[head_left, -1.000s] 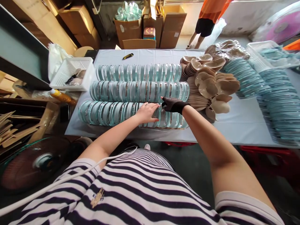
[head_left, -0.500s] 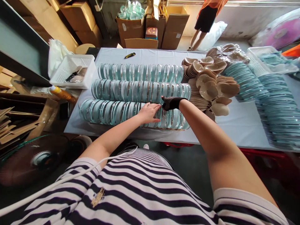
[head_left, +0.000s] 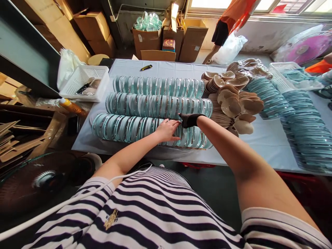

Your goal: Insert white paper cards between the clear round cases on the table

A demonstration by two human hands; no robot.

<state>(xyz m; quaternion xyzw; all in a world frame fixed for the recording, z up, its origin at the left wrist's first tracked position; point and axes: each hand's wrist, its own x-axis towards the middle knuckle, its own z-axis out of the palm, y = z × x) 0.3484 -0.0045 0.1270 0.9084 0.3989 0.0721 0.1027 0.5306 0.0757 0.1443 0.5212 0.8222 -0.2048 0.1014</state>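
Three long rows of glossy pale-teal rounded pieces stand on edge, packed side by side: a near row (head_left: pixel 124 128), a middle row (head_left: pixel 145 105) and a far row (head_left: pixel 155 86). My bare left hand (head_left: pixel 168 130) lies on the near row right of its middle, fingers stretched and thumb apart. Just beside it, my right hand (head_left: pixel 191 120), in a black glove with bare fingertips, bends down between the near and middle rows. Its fingers look pinched together at the top of the near row; what is between them is hidden.
Brown rounded pads (head_left: pixel 230 100) lie piled right of the rows, with teal stacks (head_left: pixel 308 131) beyond. A white basket (head_left: pixel 101 86) stands left, a yellow-black cutter (head_left: pixel 146 67) at the back. Cardboard boxes (head_left: pixel 147 40) and a person in orange (head_left: pixel 237 17) are behind the table.
The view has tilted up a little, so the table sits lower in the picture. Both hands keep nearly the same place on the near row. The person behind leans lower.
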